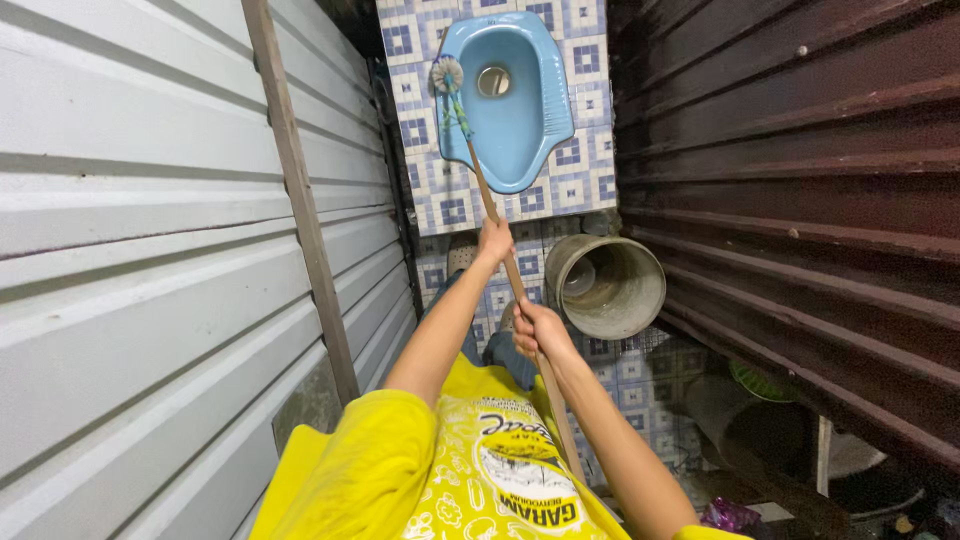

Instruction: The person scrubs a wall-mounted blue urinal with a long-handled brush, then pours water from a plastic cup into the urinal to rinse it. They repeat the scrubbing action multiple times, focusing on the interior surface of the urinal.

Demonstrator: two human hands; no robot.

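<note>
A blue squat toilet pan (525, 120) is set in a blue-and-white tiled floor (575, 180). A long wooden stick (513, 280) with a round bristle brush head (447, 74) reaches to the pan's left rim. My left hand (494, 241) grips the stick further along, toward the brush. My right hand (537, 332) grips it closer to my body. Both arms stretch out from yellow sleeves.
A grey cement bucket (605, 285) stands on the tiles right of the stick, with a small scoop inside. A white corrugated wall (150, 250) closes the left side and a dark brown corrugated wall (800, 180) the right. Dark containers and a green item (760, 382) sit at lower right.
</note>
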